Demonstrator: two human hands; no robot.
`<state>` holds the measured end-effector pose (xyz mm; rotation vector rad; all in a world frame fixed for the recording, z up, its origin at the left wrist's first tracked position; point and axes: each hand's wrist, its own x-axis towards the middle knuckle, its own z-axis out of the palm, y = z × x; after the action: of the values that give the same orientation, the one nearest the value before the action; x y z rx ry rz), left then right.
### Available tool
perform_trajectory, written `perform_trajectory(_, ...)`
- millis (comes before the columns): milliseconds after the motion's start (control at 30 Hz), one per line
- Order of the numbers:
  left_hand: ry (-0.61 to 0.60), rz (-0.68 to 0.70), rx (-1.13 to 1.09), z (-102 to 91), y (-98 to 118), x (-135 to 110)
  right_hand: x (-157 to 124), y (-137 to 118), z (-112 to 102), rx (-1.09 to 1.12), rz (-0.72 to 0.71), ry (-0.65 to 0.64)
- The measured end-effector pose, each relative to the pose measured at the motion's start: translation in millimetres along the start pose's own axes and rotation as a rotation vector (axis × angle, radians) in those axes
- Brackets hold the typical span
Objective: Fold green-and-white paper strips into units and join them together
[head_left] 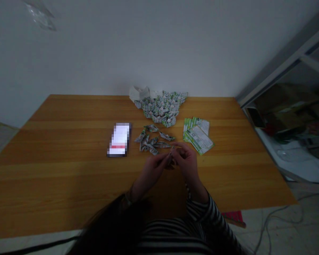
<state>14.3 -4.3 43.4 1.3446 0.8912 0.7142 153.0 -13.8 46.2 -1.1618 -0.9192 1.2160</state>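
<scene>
My left hand (155, 168) and my right hand (186, 160) meet above the near middle of the table, fingers closed in a pinch on a small piece of folded paper (172, 150). Most of that piece is hidden by the fingers. Just beyond the hands lies a loose group of folded paper pieces (149, 142), printed green and grey. Farther back, against the wall, sits a large cluster of interlocked folded paper (162, 107). To the right of the loose pieces, several flat printed paper slips (199, 136) overlap one another.
A phone with a lit screen (119, 139) lies left of the paper pieces on the wooden table (55, 170). A white wall (159, 46) rises behind it. To the right stands a shelf unit (303, 152) with assorted items, and cables (267, 226) run along the floor.
</scene>
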Motion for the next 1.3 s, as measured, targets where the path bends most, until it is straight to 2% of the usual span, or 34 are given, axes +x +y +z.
perform_trajectory(100,0.016,-0.009,-0.116,2.5,-3,2,-2,3,-2,-0.144,-0.037,-0.037)
perform_trajectory(167,0.045,0.017,-0.148,2.1,-9,3,-4,5,-3,-0.324,-0.087,-0.049)
perform_trajectory(300,0.115,0.006,-0.072,-0.8,-23,8,-8,7,-5,-0.771,-0.239,-0.129)
perform_trajectory(367,0.191,-0.004,-0.023,0.2,-26,9,-10,10,-7,-0.860,-0.301,-0.150)
perform_trajectory(433,0.269,0.015,-0.068,3.3,-24,9,-10,15,-8,-0.788,-0.344,-0.100)
perform_trajectory(500,0.317,0.016,-0.205,6.8,-20,8,-10,20,-8,-0.588,-0.361,0.008)
perform_trajectory(600,0.270,-0.052,-0.429,8.0,-9,5,-9,24,-7,-0.309,-0.342,0.136)
perform_trajectory(700,0.219,-0.080,-0.537,4.4,1,2,-10,21,-6,-0.256,-0.338,0.106)
perform_trajectory(800,0.380,-0.042,-0.455,3.1,7,3,-15,16,-3,-0.267,-0.331,-0.012)
perform_trajectory(900,0.524,0.024,-0.399,7.6,8,6,-18,13,5,-0.087,-0.230,-0.047)
perform_trajectory(967,0.535,0.052,-0.400,12.4,7,7,-18,12,11,0.076,-0.140,0.005)
perform_trajectory(1033,0.545,0.073,-0.356,16.6,6,7,-16,11,15,0.127,-0.078,0.068)
perform_trajectory(1167,0.499,0.120,-0.170,17.5,8,6,-9,6,12,-0.029,-0.030,0.142)
perform_trajectory(1300,0.464,0.241,0.188,12.1,11,4,-6,5,4,-0.124,-0.041,0.152)
